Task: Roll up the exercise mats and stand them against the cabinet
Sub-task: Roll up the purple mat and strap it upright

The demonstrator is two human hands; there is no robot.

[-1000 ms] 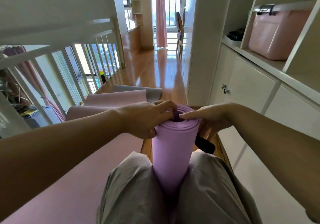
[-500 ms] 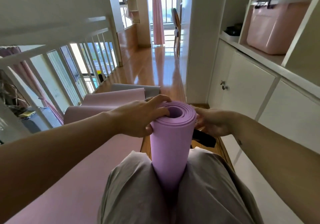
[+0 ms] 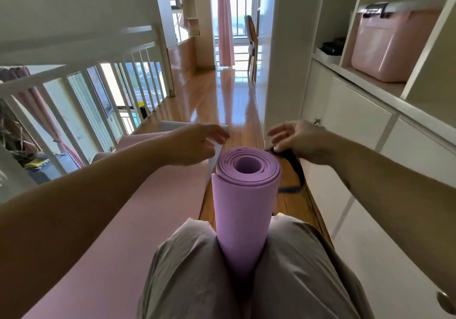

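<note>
The rolled purple exercise mat (image 3: pixel 244 202), upright at centre frame between the knees (image 3: pixel 197 257), looks light, soft and springy, best gripped round its upper part; the left hand (image 3: pixel 197 144) hangs loosely spread beside it, while the right hand (image 3: pixel 297 140) may or may not pinch the black strap (image 3: pixel 294 164).

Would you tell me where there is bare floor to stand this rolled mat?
Bare wood floor runs ahead between the grey mat and the cabinet. Nearer is crowded: black strap beside the rolled mat, pink mat covering the left.

One rolled mat (image 3: pixel 246 195) (purple), two hands (image 3: pixel 195 143) (image 3: pixel 298 141).
</note>
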